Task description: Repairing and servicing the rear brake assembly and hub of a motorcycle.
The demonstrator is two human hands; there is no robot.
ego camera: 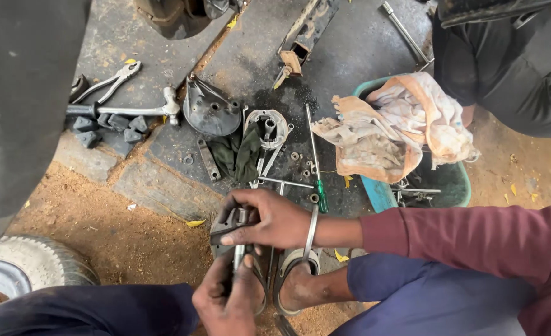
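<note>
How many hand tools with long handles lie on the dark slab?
3: pliers at upper left, a hammer just below them, and a green-handled screwdriver beside the cloth. Others may be hidden under the cloth.

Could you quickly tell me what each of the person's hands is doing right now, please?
Left hand: closed around the lower end of the grey metal part.
Right hand: closed over the top of the same part.

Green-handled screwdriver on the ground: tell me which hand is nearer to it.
Right. The right hand grips the dark metal part just below-left of the green-handled screwdriver; the left hand sits lower, farther away.
</note>
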